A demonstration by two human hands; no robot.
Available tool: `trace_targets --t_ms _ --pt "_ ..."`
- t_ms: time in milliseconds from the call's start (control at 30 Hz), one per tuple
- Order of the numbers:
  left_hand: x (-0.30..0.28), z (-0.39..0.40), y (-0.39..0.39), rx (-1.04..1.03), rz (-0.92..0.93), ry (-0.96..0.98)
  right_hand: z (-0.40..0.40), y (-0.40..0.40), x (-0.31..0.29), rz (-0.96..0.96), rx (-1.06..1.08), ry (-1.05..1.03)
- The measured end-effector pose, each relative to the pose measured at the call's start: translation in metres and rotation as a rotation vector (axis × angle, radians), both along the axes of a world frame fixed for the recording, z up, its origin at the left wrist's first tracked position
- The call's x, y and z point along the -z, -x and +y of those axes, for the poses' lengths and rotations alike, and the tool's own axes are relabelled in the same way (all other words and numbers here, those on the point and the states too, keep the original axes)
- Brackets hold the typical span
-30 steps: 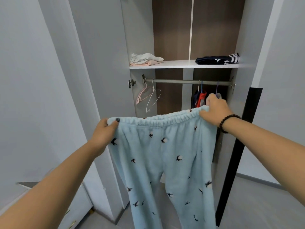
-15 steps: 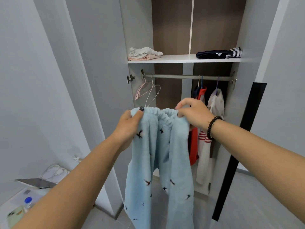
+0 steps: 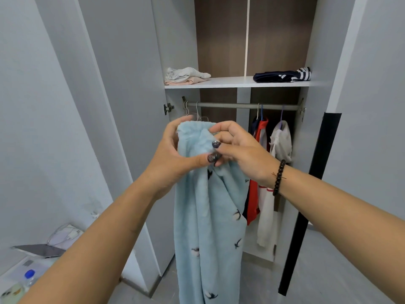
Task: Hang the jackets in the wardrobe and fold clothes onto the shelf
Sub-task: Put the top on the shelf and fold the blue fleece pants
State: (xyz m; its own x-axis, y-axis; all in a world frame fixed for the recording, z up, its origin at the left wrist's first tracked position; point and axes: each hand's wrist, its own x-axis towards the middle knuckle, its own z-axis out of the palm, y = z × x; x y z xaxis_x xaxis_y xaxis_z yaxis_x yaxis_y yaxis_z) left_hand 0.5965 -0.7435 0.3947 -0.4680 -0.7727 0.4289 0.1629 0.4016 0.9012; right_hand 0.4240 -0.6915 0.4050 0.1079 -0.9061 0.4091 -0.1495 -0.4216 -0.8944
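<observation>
Gripping the bunched waistband of pale blue fleece trousers (image 3: 208,216) (bird-patterned), the left hand (image 3: 173,156) and right hand (image 3: 241,150) pinch it together before the open wardrobe (image 3: 175,40), below its shelf (image 3: 230,82).

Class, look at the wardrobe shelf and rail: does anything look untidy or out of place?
The pale pile at the shelf's left end is rumpled, its top piece loosely bunched, not flat. The jackets on the rail hang normally.
</observation>
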Motion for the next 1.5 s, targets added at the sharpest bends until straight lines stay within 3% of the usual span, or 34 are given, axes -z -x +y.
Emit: trace_targets --t_ms 100,267,367,500,667,833,967,1133,1233,1300,1500 --pt "0.003 0.004 -0.005 -0.047 -0.001 0.106 0.004 0.005 0.002 0.123 -0.019 0.030" --pt "0.022 0.011 -0.013 -0.142 0.080 0.140 0.009 0.027 -0.006 0.380 0.144 0.225" --pt "0.026 0.017 -0.015 -0.056 0.079 0.155 0.010 0.036 -0.004 0.596 0.057 0.122" --pt "0.031 0.014 -0.013 -0.011 0.134 0.148 0.010 0.035 0.010 0.742 -0.073 -0.037" --pt "0.040 0.004 -0.017 -0.126 0.226 0.135 0.012 0.030 0.025 0.808 -0.068 -0.033" --pt "0.041 -0.007 -0.032 -0.207 0.249 0.134 0.005 0.032 0.032 1.145 -0.056 -0.064" --pt "0.043 -0.010 -0.050 -0.297 0.047 0.321 -0.013 0.030 0.015 1.243 0.070 0.017" --pt "0.051 -0.018 -0.081 -0.419 -0.472 0.683 -0.048 0.001 -0.003 1.202 0.175 0.132" --pt "0.057 -0.028 -0.103 -0.444 -0.710 0.705 -0.064 -0.021 -0.007 1.201 0.187 0.158" --pt "0.062 -0.032 -0.115 -0.450 -0.732 0.654 -0.071 -0.036 -0.008 1.232 0.176 0.161" --pt "0.077 -0.037 -0.135 -0.499 -0.551 0.424 -0.093 -0.066 -0.012 1.321 0.158 0.147"
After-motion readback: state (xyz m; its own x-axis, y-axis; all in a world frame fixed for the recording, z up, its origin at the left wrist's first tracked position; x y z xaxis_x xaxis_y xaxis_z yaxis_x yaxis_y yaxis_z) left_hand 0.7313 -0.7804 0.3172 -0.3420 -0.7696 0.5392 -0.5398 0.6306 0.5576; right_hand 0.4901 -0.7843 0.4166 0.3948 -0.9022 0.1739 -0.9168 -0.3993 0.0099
